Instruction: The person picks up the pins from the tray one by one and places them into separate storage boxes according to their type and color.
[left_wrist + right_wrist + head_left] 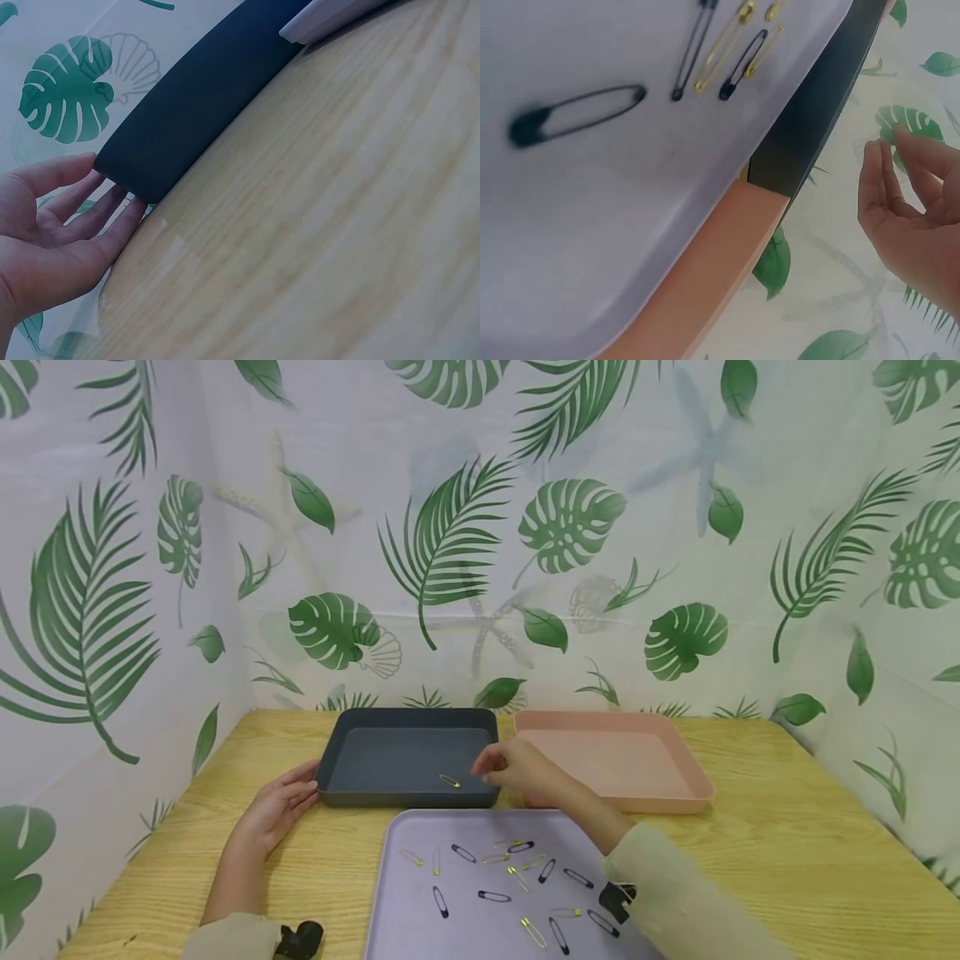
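My left hand (276, 810) touches the left end of the dark grey tray (405, 799) with fingers extended; in the left wrist view, its fingertips meet the tray's corner (146, 161). Over that tray's right end hovers my right hand (517, 767), fingers loosely bent and nothing between them. One gold safety pin (450, 781) lies on the dark tray's floor, just left of the right fingertips. Nearer to me is a lilac tray (420, 935), where several black safety pins (495, 896) and gold safety pins (534, 932) are scattered.
A pink tray (615, 752) stands to the right of the dark one, partly behind my right hand and forearm. All three trays are on a wooden table (787, 860). A leaf-print sheet (480, 552) hangs behind the table and along both sides.
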A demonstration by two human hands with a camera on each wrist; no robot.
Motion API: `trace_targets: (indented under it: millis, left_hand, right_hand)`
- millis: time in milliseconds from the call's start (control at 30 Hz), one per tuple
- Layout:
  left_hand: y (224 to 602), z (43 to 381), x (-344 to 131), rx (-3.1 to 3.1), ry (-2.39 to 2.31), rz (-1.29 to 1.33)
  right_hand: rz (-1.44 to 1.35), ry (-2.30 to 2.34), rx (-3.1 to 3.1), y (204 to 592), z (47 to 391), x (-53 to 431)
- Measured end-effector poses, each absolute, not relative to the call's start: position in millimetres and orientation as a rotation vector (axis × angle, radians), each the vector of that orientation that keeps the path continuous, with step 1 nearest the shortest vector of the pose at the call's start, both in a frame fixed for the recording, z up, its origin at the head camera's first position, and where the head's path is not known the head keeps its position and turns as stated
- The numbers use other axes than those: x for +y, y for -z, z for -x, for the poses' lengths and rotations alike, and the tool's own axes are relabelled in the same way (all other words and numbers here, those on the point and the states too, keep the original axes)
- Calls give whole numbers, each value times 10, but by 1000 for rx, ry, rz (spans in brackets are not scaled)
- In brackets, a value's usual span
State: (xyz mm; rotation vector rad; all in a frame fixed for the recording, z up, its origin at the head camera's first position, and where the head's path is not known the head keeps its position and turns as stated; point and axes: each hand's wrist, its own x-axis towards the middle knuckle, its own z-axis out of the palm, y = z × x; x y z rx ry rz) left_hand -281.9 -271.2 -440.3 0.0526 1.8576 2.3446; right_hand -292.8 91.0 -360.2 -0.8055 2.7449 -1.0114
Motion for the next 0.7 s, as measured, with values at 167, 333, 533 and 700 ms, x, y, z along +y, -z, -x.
trace_targets:
  millis: [167,333,533,700]
  left_hand:
    - [4403,2820,-2708,1862,-2341,-49]
    - [4401,2820,-2704,1880,-2326,-63]
    - [4404,2818,-2702,1882,-2323,-65]
    - [4406,2819,-2707,1884,-2322,-61]
  right_hand:
    - [910,987,2716,3596,2824,1056]
    - [989,984,2681,3627,2726,1184]
    - [1000,947,2640,3683,2585,1342]
    - [1003,921,2619,3777,2511,1461]
